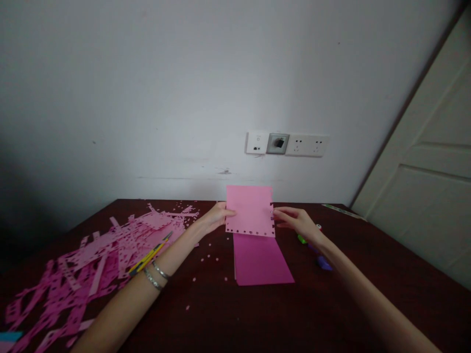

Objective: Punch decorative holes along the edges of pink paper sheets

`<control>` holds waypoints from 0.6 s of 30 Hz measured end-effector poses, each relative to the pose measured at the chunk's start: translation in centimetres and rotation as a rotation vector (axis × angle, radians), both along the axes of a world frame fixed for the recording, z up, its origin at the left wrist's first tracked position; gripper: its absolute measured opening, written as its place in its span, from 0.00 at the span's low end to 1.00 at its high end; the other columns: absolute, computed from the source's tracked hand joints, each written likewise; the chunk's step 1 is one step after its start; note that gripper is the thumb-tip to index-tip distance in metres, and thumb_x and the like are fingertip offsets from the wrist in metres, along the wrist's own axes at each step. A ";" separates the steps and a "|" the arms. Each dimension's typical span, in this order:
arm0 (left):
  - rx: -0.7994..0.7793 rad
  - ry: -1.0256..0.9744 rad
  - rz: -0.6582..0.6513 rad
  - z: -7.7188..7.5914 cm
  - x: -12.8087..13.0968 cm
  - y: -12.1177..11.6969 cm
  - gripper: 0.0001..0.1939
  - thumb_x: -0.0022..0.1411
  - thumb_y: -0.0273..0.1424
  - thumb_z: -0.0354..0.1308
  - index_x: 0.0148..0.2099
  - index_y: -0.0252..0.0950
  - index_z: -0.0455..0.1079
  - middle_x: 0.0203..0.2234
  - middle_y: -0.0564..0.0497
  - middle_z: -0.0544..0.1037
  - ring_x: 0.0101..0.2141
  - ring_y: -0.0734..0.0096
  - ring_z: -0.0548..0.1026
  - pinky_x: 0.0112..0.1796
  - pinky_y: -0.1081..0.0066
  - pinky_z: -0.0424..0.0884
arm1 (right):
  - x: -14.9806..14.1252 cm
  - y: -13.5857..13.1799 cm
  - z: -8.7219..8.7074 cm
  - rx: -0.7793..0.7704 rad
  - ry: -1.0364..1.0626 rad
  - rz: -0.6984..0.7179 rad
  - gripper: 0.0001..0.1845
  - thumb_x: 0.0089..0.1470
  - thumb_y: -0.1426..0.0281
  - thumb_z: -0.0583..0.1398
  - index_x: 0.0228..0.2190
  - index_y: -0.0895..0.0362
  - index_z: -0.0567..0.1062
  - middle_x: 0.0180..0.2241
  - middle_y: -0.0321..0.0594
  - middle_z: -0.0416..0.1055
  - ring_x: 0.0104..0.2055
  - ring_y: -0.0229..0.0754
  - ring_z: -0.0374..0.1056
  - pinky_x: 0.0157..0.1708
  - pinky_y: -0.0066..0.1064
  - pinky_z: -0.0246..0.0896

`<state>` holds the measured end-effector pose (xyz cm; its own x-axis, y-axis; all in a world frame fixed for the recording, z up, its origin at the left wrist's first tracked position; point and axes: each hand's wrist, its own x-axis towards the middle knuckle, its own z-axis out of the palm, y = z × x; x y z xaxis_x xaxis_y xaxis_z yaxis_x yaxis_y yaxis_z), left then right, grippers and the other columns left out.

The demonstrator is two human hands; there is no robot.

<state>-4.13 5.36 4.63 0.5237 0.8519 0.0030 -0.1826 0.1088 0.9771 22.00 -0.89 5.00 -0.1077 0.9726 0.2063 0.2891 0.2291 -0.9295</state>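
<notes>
A light pink paper sheet (248,208) is held up above the desk, with small holes punched along its bottom and right edges. My left hand (218,215) is closed on its left edge, thumb lying on the front. At the opposite edge, my right hand (294,220) has its fingertips pinched at the punched side. Below the sheet lies a stack of darker pink paper (261,262), its far part hidden. Close to my right forearm are a green object (302,239) and a purple object (324,263), partly covered by the arm; their kind is unclear.
A heap of cut and punched pink paper scraps (106,250) spreads across the left side, with a yellow utility knife (150,253) on it. Tiny paper bits dot the dark desk (206,318). A ruler-like strip (344,211) lies far right. Wall sockets (305,145) sit behind.
</notes>
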 end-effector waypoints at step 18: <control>0.130 0.157 -0.044 1.4 -2.3 0.0 0.13 0.50 0.33 0.62 0.38 0.31 0.72 0.31 0.44 0.76 0.31 0.69 0.74 0.33 0.68 0.69 | 1.2 0.8 -0.8 -0.068 0.222 -0.101 0.10 0.40 0.65 0.64 0.27 0.58 0.75 0.28 0.39 0.73 0.29 0.37 0.69 0.30 0.28 0.68</control>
